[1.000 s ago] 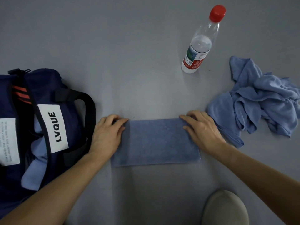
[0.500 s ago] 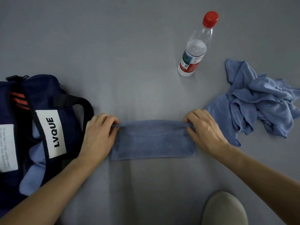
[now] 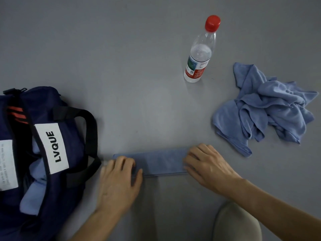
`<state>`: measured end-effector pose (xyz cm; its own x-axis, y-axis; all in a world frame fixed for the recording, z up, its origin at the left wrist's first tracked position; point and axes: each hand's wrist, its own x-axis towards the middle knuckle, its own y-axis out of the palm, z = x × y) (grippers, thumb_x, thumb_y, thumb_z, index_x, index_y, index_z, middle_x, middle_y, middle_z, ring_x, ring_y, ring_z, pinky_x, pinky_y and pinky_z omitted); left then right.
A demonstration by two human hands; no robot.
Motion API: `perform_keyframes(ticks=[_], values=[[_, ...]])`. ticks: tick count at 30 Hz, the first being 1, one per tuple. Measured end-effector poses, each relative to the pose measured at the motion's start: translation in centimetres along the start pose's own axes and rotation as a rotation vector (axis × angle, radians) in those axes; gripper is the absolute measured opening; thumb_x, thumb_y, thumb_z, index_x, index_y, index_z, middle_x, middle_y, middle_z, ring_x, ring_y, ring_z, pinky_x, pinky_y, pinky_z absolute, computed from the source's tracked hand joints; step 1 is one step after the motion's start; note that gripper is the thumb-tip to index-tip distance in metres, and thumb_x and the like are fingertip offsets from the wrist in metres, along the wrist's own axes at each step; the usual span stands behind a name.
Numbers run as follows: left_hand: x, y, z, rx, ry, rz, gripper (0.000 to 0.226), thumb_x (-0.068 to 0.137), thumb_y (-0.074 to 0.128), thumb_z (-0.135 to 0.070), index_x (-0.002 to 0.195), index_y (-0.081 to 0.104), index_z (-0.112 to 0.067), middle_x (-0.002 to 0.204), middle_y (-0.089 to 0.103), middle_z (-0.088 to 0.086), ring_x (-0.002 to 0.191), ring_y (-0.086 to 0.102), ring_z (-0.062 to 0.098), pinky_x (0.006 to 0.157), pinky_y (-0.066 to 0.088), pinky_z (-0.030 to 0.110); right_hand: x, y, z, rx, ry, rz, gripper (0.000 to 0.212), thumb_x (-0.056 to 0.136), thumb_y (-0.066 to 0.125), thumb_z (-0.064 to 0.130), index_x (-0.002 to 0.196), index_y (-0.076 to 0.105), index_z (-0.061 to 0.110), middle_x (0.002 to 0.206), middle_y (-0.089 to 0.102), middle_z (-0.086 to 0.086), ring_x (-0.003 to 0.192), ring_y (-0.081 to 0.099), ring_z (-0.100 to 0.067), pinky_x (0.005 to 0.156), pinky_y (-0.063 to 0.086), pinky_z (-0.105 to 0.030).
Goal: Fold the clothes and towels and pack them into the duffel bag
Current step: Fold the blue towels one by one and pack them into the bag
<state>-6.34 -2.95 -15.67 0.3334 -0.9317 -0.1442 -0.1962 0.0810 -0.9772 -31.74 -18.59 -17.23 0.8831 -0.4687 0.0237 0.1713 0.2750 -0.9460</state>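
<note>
Two hands are laid on the ends of a blue towel [image 3: 163, 162], which lies on the grey surface [image 3: 139, 84] at near centre, just right of the navy duffel bag [image 3: 73, 136]. A second ago it was a broader rectangle; its far edge was then pinched at both corners and brought over toward the near edge, so that a narrow band is now seen. The pinch has been given up. The left hand [image 3: 119, 180], blurred by motion, is laid palm down on the left end with fingers close together, and the right hand [image 3: 208, 166] is pressed flat on the right end with fingers slightly spread. One more fold is thus judged done, and a crosswise fold is probably still needed before packing. Light blue cloth [image 3: 33, 193] is already seen in the bag's opening, while a crumpled heap of blue cloths [image 3: 265, 110] is left unfolded at the far right, near a water bottle [image 3: 199, 54].
</note>
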Motion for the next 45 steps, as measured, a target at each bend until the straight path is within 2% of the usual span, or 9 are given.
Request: perform_keyframes(ticks=[4,7,12,16,20,30,37,41,45], values=[[0.1,2.6,-4.7,-0.230,-0.353,-0.005,0.065,0.092,0.039,-0.050,0.145,0.043,-0.013,0.154,0.038,0.019,0.139,0.036,0.042,0.110,0.034,0.055,0.5,1.6,-0.5,-0.004,-0.048,0.114,0.047,0.082,0.066,0.017,0.128,0.060,0.029,0.146,0.049,-0.010,0.127,0.050,-0.031,0.099,0.045,-0.042],[1.8,5.6,-5.8,-0.322,-0.530,0.039,0.081,0.095,0.021,-0.060,0.159,0.017,-0.010,0.164,0.013,0.026,0.152,0.009,0.039,0.120,0.012,0.062,-0.2,2.1,-0.9,-0.018,-0.007,0.166,0.050,0.084,0.066,0.023,0.132,0.057,0.032,0.147,0.049,-0.009,0.123,0.054,-0.030,0.098,0.047,-0.041],[8.0,7.0,-3.1,-0.132,-0.027,0.013,0.071,0.099,0.027,-0.055,0.157,0.028,-0.014,0.164,0.020,0.020,0.153,0.012,0.036,0.121,0.004,0.056,-1.5,1.6,-0.3,0.106,0.097,0.184,0.042,0.094,0.046,0.042,0.133,0.057,0.034,0.108,0.061,0.001,0.084,0.064,-0.022,0.070,0.054,-0.032],[14.3,5.6,-1.4,0.106,0.427,0.076,0.070,0.101,0.020,-0.060,0.160,0.018,-0.023,0.166,0.015,0.017,0.154,0.008,0.033,0.124,0.006,0.051,-2.8,2.9,1.8,0.214,-0.031,0.292,0.068,0.084,0.063,0.022,0.146,0.037,0.033,0.105,0.065,-0.004,0.078,0.067,-0.028,0.060,0.052,-0.032],[14.0,4.5,-4.4,0.052,0.338,-0.051,0.069,0.101,0.042,-0.051,0.159,0.023,-0.020,0.165,0.017,0.017,0.153,0.012,0.036,0.123,0.010,0.054,-2.8,4.6,3.4,0.054,-0.110,0.210,0.090,0.063,0.082,0.022,0.143,0.042,0.033,0.098,0.052,0.001,0.070,0.062,-0.021,0.052,0.049,-0.027],[7.4,7.7,-4.3,0.009,0.355,0.056,0.068,0.103,0.024,-0.051,0.161,0.014,-0.016,0.169,0.002,0.009,0.156,-0.003,0.025,0.122,0.012,0.057,-1.7,4.1,2.4,0.012,-0.213,0.024,0.026,0.091,0.061,0.027,0.116,0.066,0.028,0.134,0.057,0.000,0.104,0.057,-0.023,0.079,0.048,-0.035],[4.6,2.6,-4.2,-0.556,0.199,-0.026,0.044,0.102,0.041,-0.042,0.132,0.064,-0.021,0.128,0.064,-0.004,0.118,0.059,0.016,0.101,0.044,0.030,1.9,3.6,3.1,0.572,0.363,0.143,0.029,0.085,0.058,0.047,0.077,0.059,0.019,0.067,0.053,0.009,0.072,0.046,-0.012,0.068,0.036,-0.025],[2.1,1.8,-3.9,-0.732,0.038,0.211,0.053,0.089,0.062,-0.059,0.138,0.055,-0.039,0.128,0.060,-0.030,0.116,0.054,-0.015,0.097,0.042,0.008,3.8,3.3,3.4,0.654,0.575,0.177,0.039,0.086,0.062,0.045,0.065,0.047,0.015,0.056,0.043,0.003,0.060,0.041,-0.011,0.061,0.035,-0.030],[2.9,2.7,-3.9,-0.770,-0.095,0.161,0.043,0.092,0.068,-0.036,0.133,0.054,-0.041,0.119,0.066,-0.025,0.107,0.060,-0.010,0.089,0.047,0.012,5.8,2.9,3.9,0.654,0.798,0.165,0.045,0.091,0.064,0.046,0.062,0.044,0.018,0.056,0.047,0.003,0.065,0.048,-0.019,0.060,0.033,-0.032]])
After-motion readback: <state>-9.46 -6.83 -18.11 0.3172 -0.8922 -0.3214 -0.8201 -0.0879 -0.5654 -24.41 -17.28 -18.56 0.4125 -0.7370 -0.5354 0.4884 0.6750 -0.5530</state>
